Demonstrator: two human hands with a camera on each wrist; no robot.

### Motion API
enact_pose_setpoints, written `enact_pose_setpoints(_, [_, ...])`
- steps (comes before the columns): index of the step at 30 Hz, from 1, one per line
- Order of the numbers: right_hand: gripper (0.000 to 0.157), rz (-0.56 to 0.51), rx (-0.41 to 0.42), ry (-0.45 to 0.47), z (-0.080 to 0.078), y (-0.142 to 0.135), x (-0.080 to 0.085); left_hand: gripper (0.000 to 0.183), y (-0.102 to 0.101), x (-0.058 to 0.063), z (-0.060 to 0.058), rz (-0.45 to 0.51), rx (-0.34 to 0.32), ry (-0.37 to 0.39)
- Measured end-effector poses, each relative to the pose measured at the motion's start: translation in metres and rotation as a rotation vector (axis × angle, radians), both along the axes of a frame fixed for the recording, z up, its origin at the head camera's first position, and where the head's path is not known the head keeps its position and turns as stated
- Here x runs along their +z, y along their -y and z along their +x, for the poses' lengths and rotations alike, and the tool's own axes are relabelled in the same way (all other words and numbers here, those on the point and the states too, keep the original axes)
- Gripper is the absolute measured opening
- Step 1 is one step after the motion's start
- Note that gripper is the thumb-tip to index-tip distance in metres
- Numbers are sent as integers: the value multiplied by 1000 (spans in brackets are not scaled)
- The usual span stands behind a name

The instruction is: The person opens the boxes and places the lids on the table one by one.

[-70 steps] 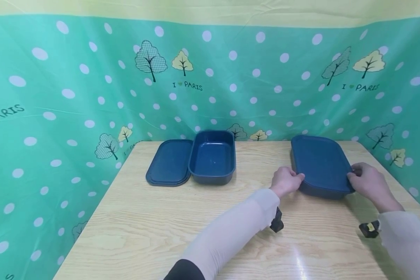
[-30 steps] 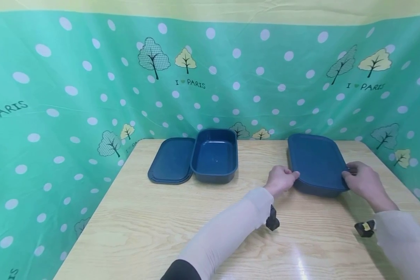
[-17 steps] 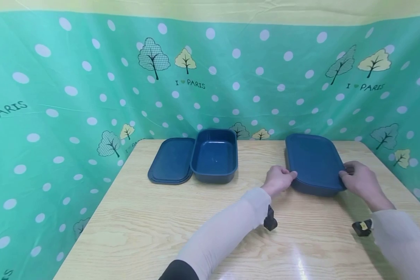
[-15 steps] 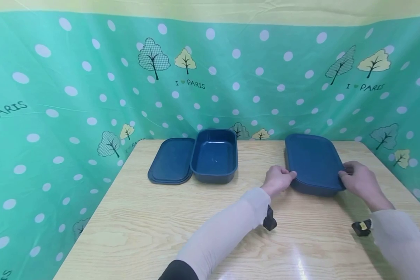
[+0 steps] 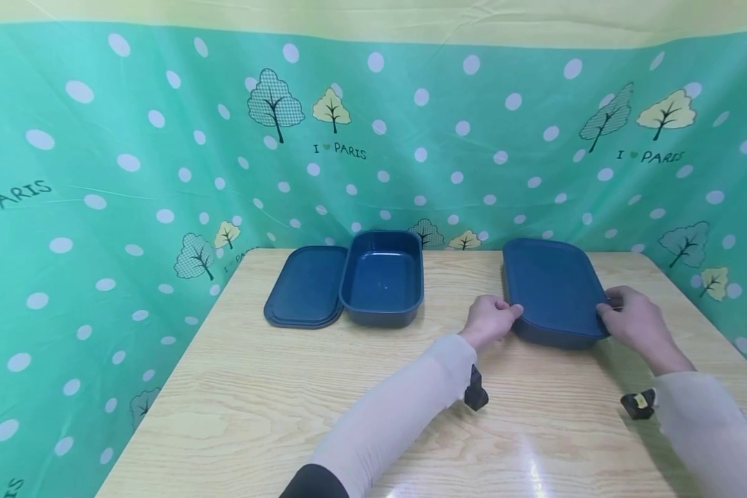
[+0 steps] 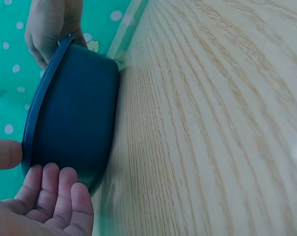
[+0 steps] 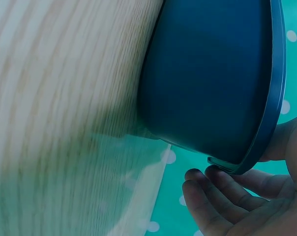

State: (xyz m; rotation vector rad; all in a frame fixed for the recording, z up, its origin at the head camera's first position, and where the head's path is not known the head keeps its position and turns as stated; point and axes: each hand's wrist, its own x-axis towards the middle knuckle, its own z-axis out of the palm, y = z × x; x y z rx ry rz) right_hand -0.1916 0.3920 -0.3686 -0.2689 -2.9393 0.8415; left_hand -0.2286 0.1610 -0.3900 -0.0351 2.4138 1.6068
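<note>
A dark blue food container [image 5: 554, 339] stands at the back right of the table, its matching lid [image 5: 554, 283] lying over the top. At its near left corner my left hand [image 5: 489, 321] pinches the rim, thumb on the lid and fingers below the edge, as the left wrist view shows with the container's wall [image 6: 74, 108]. My right hand [image 5: 638, 322] pinches the near right corner the same way. In the right wrist view its fingers [image 7: 227, 196] curl under the rim [image 7: 276, 88]. The inside of this container is hidden.
Left of the middle, an open blue container [image 5: 382, 311] stands at the table's back edge. A loose blue lid [image 5: 305, 287] lies against its left side. A green dotted cloth [image 5: 448, 152] hangs behind the wooden table [image 5: 274, 401].
The lidded container has slid a little to the left, with both hands moving along on its corners. The open container and loose lid keep their places on the table.
</note>
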Motion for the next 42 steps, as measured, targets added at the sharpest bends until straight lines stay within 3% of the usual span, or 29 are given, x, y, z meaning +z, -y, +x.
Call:
enact_pose_setpoints(27, [52, -25, 4, -8, -8, 12, -1, 26, 11, -3, -3, 11, 18, 13])
enact_pose_setpoints(42, [51, -31, 37, -23, -10, 18, 0, 27, 16, -8, -5, 65, 39, -1])
